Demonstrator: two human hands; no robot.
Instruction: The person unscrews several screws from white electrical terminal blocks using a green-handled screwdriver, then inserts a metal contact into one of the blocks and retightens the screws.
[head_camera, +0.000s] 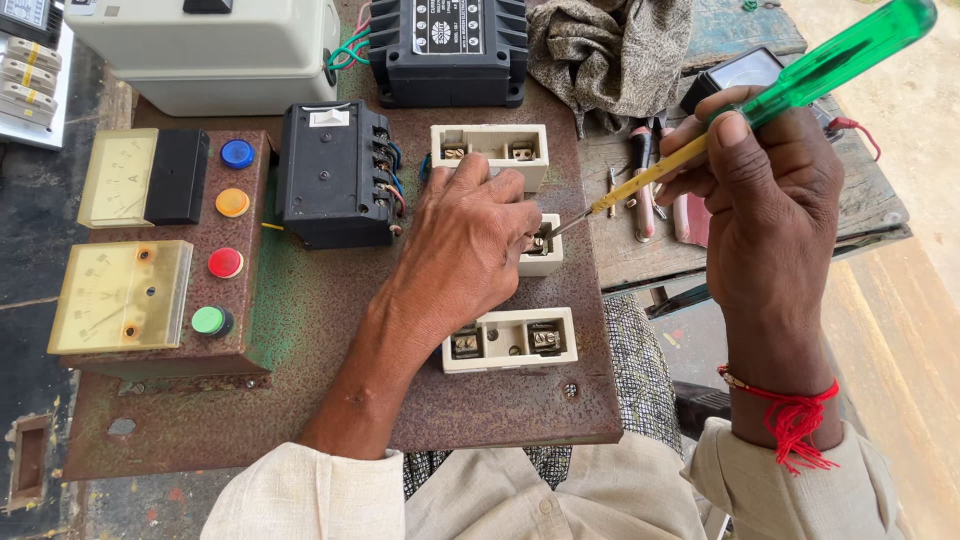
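Screwdriver (790, 85) with green see-through handle and yellow shaft, slanting from upper right of the frame down to centre, tip at a screw terminal of the middle white fuse holder (542, 248). Gripped around the shaft by the right hand (770, 200), fingers clenched, red thread (790, 405) at the wrist. Left hand (465, 245) pressed flat over the same fuse holder, fingers curled onto it, steadying rather than grasping, though hard to tell for sure. Two more white fuse holders, one above (490, 150) and one below (510, 340), on a rusty metal panel (300, 350). Black switch unit (335, 185) left of centre. Two pale dial meters (120, 295) and blue, orange, red, green buttons (228, 235) at left. Crumpled cloth (610, 50) at upper centre.
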